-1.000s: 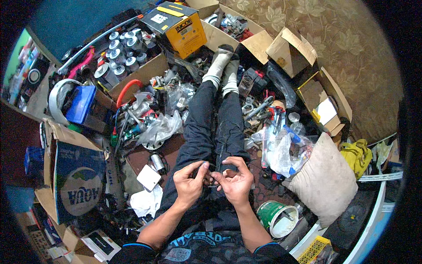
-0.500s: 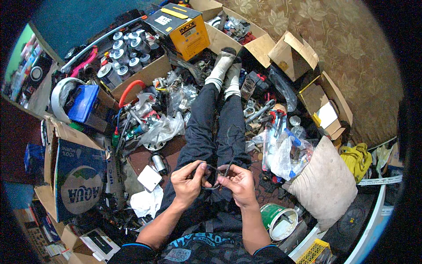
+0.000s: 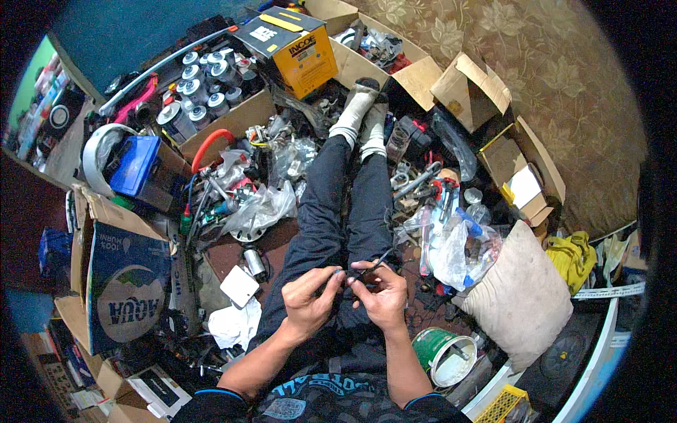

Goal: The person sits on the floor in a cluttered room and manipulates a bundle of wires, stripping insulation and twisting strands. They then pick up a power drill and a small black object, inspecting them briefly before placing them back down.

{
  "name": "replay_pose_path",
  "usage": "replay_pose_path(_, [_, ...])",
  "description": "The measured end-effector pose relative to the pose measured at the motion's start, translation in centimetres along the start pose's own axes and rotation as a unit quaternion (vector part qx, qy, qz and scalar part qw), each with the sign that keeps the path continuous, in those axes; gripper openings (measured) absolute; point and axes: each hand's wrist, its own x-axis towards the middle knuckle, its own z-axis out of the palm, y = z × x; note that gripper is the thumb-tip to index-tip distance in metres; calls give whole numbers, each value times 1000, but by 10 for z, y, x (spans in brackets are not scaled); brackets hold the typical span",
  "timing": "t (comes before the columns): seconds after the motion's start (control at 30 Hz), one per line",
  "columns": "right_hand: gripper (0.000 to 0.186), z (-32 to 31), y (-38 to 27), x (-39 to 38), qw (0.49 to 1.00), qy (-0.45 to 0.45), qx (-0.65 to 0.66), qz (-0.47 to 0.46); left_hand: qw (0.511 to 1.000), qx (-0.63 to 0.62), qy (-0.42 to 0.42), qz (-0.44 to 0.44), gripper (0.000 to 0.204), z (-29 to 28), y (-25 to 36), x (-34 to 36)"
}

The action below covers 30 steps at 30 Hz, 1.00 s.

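Over my lap, both hands work close together on a thin black cable (image 3: 383, 256). My left hand (image 3: 307, 299) is closed, thumb and forefinger pinched at the cable's near end; a small bluish spot shows at the fingertips. My right hand (image 3: 383, 295) grips the cable between thumb and fingers, and a short length sticks out past the fingers to the upper right. Most of the cable is hidden by my fingers or lost against my dark trousers (image 3: 321, 218).
Spray cans (image 3: 217, 69) fill a carton at the far left. A yellow-black box (image 3: 303, 60) stands beyond. Plastic bags and tools (image 3: 451, 247) lie right of my legs, near a pillow (image 3: 525, 299) and a green tub (image 3: 441, 356). A blue carton (image 3: 130, 282) stands left.
The cable loop that hung between my hands is gone from view. My left fingertips have shifted slightly right, and the cable now points up and right from my right hand.
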Motion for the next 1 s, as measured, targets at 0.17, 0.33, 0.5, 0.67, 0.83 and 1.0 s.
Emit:
replay_pose_path(0.17, [19, 8, 12, 9, 952, 108, -214, -188, 993, 61, -67, 75, 19, 2, 6, -9])
replay_pose_path(0.33, [13, -4, 34, 15, 996, 11, 50, 80, 996, 20, -48, 73, 18, 3, 3, -16])
replay_pose_path(0.5, [11, -18, 16, 4, 963, -85, 218, 135, 954, -208, 1, -214, 15, -1, 3, -15])
replay_pose_path(0.67, [15, -32, 19, -3, 942, -111, 288, 132, 921, -295, 5, -255, 19, 2, 3, -12])
replay_pose_path(0.83, [15, -43, 33, 2, 979, -99, 177, 20, 962, -198, -28, -186, 17, -2, 3, -13])
replay_pose_path(1.0, [24, -42, 24, 2, 994, -12, -82, -67, 956, -143, -95, -236, 13, -6, -6, -6])
